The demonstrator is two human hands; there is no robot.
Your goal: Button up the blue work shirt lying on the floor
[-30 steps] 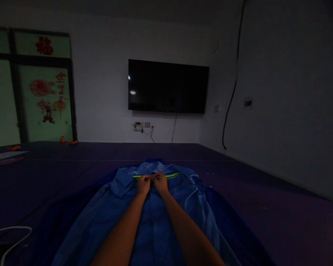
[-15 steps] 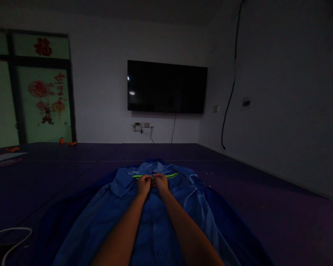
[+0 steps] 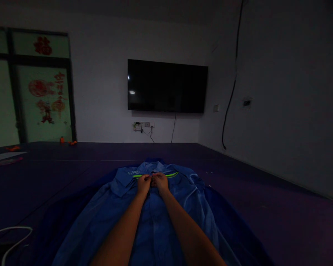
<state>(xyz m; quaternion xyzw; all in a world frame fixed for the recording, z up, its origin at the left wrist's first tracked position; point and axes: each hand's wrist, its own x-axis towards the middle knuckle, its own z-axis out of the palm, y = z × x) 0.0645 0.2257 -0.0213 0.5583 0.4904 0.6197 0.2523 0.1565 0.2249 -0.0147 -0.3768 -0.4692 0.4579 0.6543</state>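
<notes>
A blue work shirt (image 3: 161, 218) with a bright yellow-green stripe across the chest lies spread out in front of me, its collar (image 3: 152, 166) at the far end. Darker blue cloth (image 3: 227, 218) shows beneath it on both sides. My left hand (image 3: 143, 184) pinches the shirt's front edge at chest height, just below the collar. Close beside it, fingertips nearly meeting, my right hand (image 3: 160, 181) also grips the front edge. Whatever small part lies between the fingertips is too dark and small to make out.
The shirt rests on a dark purple surface (image 3: 72, 173). A white cable (image 3: 16, 229) curls at the lower left. Small orange objects (image 3: 72, 143) and a pale flat sheet (image 3: 8, 157) lie far left. A television (image 3: 166, 87) hangs on the back wall; a black cable (image 3: 230, 99) hangs at right.
Both hands stay at the same spot on the shirt front, with only slight finger movement. The camera view has shifted very slightly.
</notes>
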